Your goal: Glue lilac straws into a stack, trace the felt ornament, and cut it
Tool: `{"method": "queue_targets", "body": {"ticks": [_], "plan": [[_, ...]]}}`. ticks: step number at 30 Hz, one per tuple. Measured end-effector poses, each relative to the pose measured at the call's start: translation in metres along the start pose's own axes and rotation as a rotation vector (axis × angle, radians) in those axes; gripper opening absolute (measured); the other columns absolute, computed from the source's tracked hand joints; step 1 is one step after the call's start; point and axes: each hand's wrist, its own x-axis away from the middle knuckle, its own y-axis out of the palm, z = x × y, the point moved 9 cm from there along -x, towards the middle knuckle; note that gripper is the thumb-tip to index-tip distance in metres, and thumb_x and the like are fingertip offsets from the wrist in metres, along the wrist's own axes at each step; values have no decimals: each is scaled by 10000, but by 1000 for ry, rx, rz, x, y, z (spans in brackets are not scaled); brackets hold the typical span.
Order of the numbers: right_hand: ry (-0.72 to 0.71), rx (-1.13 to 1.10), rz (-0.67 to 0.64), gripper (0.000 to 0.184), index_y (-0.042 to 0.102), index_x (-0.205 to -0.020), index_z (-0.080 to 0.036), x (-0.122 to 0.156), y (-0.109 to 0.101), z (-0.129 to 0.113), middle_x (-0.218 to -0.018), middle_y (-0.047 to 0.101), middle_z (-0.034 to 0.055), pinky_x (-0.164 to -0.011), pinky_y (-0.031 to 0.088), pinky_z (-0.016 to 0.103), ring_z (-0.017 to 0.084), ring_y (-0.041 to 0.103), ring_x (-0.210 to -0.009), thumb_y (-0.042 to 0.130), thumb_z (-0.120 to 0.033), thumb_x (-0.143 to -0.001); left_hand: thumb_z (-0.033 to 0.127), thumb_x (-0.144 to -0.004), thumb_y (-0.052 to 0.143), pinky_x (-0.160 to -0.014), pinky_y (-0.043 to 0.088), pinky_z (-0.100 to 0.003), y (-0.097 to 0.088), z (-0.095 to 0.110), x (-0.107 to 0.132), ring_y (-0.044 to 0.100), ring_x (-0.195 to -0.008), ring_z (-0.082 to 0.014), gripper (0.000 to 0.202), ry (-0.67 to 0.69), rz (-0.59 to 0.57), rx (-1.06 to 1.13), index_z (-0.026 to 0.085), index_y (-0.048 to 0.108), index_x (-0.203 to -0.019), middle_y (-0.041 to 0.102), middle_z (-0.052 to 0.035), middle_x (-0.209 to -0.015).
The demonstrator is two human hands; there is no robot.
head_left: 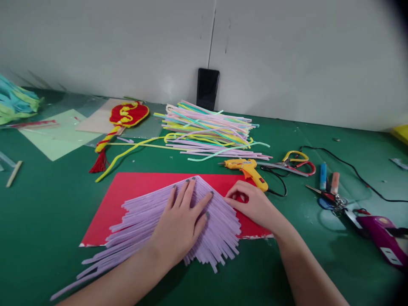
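Purple pipe cleaners (pixel 140 221) lie side by side in a pointed, leaf-like fan on a sheet of red paper (pixel 105 208), their loose ends hanging past its near edge. My left hand (pixel 181 216) rests flat on the fan with its fingers spread. At the fan's upper right edge my right hand (pixel 251 202) is closed in a pinch, thumb and forefinger at the outermost purple pipe cleaner. Just beyond that hand lies a yellow hot glue gun (pixel 250 170), its nozzle pointing left.
Behind are a pile of coloured pipe cleaners (pixel 207 131), a phone (pixel 208 88) against the wall and a red fan with a tassel (pixel 129 114). Scissors (pixel 295 163), a corded glue gun, keys (pixel 339 204) and a purple power strip (pixel 381 233) lie right. Green paper (pixel 60 136) is left.
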Motion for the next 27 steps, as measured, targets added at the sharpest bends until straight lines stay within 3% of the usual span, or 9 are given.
{"method": "queue_targets", "body": {"ticks": [7,15,27], "plan": [[6,-2,-1,114,614,-738,-195,0,0,1,-774,610,2,-694,441,272,135,566,-744,625,-250,-838,299,-931,434,-1067,304,-586,-1,0,0,304,-1380,-363,470,-5,11,15,300,433,-1401,313,-157,-1509],[13,-6,9,140,592,-701,-200,-1,0,1,-748,609,6,-671,441,279,140,567,-715,626,-254,-826,290,-929,442,-1058,317,-589,-2,1,-1,311,-1376,-374,470,1,-2,-15,295,440,-1399,321,-204,-1489],[22,-27,9,145,647,-734,-202,0,-2,5,-752,627,6,-626,428,263,128,533,-675,628,-305,-834,288,-928,443,-1068,306,-591,-2,2,0,294,-1386,-368,484,2,20,-14,293,421,-1412,294,-194,-1511]]}}
